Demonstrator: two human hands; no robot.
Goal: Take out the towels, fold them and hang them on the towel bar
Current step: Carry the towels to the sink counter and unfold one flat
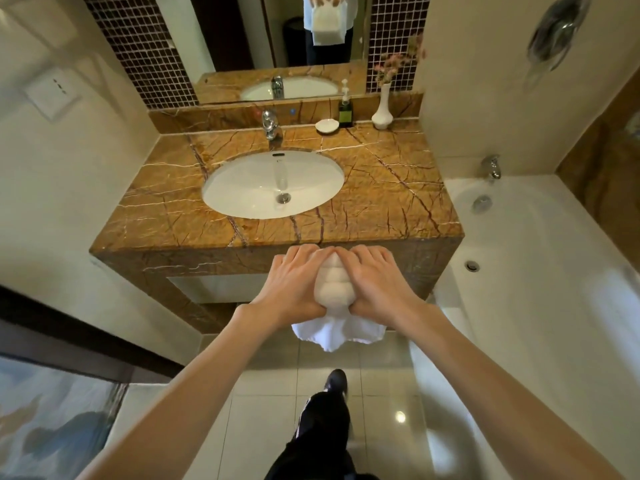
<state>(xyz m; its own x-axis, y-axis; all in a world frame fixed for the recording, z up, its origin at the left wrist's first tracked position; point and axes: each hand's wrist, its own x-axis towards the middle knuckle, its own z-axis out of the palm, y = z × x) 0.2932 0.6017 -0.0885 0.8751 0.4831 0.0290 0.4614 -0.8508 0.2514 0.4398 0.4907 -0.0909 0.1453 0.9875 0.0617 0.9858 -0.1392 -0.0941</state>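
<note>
A white towel (334, 289) is held up in front of the vanity's front edge, bunched between both hands, its lower part hanging loose below them. My left hand (294, 284) grips its left side with fingers over the top and thumb underneath. On the towel's right side my right hand (375, 284) holds it the same way. The fingertips of both hands almost meet above the towel. No towel bar is in view. The mirror (294, 29) reflects the hands and the towel.
A brown marble vanity (388, 188) with a white sink (242, 192) and chrome tap (271, 124) stands ahead. A soap dish (326, 126), dispenser bottle (345, 110) and white vase (382, 110) line its back. A white bathtub (540, 265) lies to the right. Tiled floor (377, 386) lies below.
</note>
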